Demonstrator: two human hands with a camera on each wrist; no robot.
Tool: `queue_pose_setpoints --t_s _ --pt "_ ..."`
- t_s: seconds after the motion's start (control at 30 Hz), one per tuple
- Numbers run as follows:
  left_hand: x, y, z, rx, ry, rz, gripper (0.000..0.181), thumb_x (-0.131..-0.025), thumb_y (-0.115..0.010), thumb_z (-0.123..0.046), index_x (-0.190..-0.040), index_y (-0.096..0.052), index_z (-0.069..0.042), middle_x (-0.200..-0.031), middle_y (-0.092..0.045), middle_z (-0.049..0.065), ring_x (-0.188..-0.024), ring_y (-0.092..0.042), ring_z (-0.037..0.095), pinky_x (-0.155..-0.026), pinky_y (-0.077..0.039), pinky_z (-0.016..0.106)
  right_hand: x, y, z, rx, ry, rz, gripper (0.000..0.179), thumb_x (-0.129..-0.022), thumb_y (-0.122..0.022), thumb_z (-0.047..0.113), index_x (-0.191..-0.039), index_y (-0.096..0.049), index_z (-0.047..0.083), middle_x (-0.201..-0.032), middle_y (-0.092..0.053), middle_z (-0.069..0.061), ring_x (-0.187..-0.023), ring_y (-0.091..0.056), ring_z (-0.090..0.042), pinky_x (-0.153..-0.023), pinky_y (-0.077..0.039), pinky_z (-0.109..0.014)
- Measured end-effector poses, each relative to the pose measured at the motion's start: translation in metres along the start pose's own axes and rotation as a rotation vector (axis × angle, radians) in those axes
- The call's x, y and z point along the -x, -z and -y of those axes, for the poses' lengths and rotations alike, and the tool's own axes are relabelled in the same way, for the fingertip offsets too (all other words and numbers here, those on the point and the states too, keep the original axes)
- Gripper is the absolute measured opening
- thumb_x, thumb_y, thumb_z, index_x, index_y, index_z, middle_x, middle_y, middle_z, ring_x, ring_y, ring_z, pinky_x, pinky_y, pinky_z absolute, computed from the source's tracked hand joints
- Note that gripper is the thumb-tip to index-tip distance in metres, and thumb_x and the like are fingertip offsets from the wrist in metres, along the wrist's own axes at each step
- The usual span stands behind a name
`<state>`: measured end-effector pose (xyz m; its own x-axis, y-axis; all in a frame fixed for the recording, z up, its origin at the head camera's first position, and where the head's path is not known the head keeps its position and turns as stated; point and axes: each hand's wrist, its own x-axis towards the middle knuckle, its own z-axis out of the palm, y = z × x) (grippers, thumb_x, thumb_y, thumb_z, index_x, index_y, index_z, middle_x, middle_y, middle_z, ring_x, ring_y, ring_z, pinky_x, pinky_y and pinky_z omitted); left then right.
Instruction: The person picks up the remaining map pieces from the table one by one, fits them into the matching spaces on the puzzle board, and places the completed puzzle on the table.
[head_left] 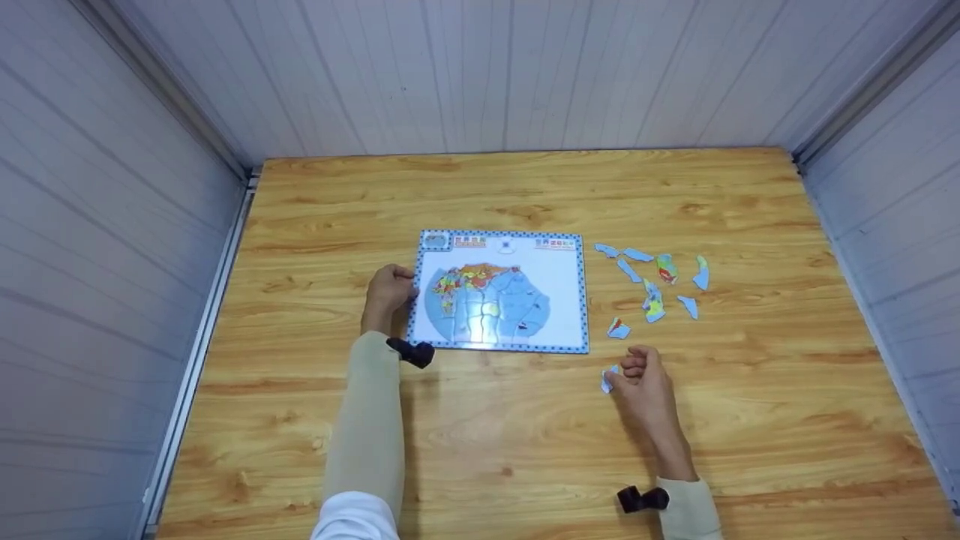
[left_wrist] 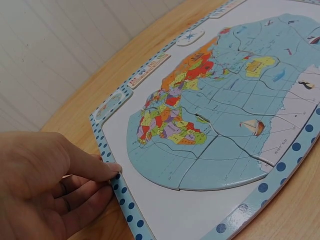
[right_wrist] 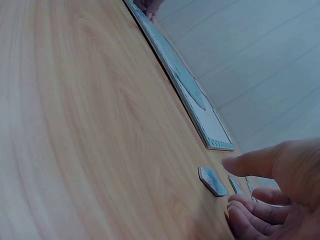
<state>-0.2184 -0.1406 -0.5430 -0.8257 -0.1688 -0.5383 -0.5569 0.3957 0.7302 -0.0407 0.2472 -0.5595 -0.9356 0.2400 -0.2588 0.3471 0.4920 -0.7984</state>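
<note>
A world map jigsaw puzzle board (head_left: pixel 566 300) with a blue dotted border lies on the table, partly filled with joined map pieces (left_wrist: pixel 225 150). At its left edge my left hand (head_left: pixel 388 292) grips the border, thumb on top and fingers curled beside the rim, as the left wrist view shows. To the right of the board's front corner, my right hand (head_left: pixel 649 390) is low over the table. Its thumb tip is beside a small blue puzzle piece (head_left: pixel 606 385). In the right wrist view a gap shows between thumb and fingers; the piece (right_wrist: pixel 212 181) lies on the table.
Several loose puzzle pieces lie right of the board, including a blue and yellow one (head_left: pixel 654 304), a green and red one (head_left: pixel 666 268) and a small red and blue one (head_left: pixel 619 330). Pale panel walls (head_left: pixel 510 75) stand behind and beside the wooden table (head_left: pixel 480 450).
</note>
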Motion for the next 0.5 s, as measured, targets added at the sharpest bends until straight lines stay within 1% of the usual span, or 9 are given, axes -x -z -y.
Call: queue_pose_setpoints --t_s 0.1,0.2,0.33,0.4,0.5 --pt "0.0 0.001 0.0 0.007 -0.017 0.002 0.029 -0.088 -0.056 0.001 -0.117 -0.056 -0.002 -0.117 -0.056 0.016 -0.106 -0.052 0.026 -0.09 -0.046 0.036 0.002 -0.003 0.0 0.04 0.022 -0.019 0.058 -0.084 -0.071 0.011 -0.132 -0.039 0.0 -0.114 -0.056 -0.016 -0.103 -0.052 -0.024 -0.087 -0.044 -0.032" --pt "0.001 0.001 0.0 0.005 -0.037 -0.001 0.03 -0.088 -0.056 0.002 -0.118 -0.056 -0.001 -0.119 -0.056 0.017 -0.107 -0.052 0.026 -0.091 -0.046 0.037 0.002 -0.007 0.001 0.071 0.038 -0.052 0.06 -0.082 -0.073 0.009 -0.131 -0.039 0.0 -0.112 -0.057 -0.016 -0.101 -0.052 -0.025 -0.086 -0.042 -0.035" --pt "0.001 0.001 0.0 0.001 -0.031 -0.005 0.03 -0.088 -0.056 0.0 -0.118 -0.056 -0.001 -0.118 -0.056 0.016 -0.106 -0.052 0.026 -0.091 -0.046 0.037 0.003 -0.01 0.003 0.085 0.036 -0.085 0.059 -0.08 -0.072 0.006 -0.13 -0.041 0.0 -0.109 -0.058 -0.016 -0.097 -0.052 -0.025 -0.083 -0.04 -0.036" --pt "0.0 0.0 0.0 0.004 -0.02 -0.005 0.029 -0.089 -0.055 -0.001 -0.118 -0.056 -0.002 -0.117 -0.057 0.016 -0.105 -0.053 0.026 -0.09 -0.046 0.037 0.003 -0.012 0.004 0.099 0.036 -0.106 0.058 -0.08 -0.072 0.005 -0.129 -0.042 0.001 -0.107 -0.059 -0.014 -0.095 -0.052 -0.024 -0.081 -0.04 -0.034" --pt "0.0 0.0 -0.001 0.017 0.001 -0.003 0.029 -0.089 -0.055 -0.001 -0.118 -0.056 -0.002 -0.117 -0.056 0.015 -0.104 -0.053 0.026 -0.089 -0.046 0.036 0.003 -0.013 0.004 0.109 0.028 -0.106 0.057 -0.08 -0.071 0.006 -0.129 -0.042 0.001 -0.107 -0.059 -0.014 -0.096 -0.053 -0.025 -0.082 -0.041 -0.036"
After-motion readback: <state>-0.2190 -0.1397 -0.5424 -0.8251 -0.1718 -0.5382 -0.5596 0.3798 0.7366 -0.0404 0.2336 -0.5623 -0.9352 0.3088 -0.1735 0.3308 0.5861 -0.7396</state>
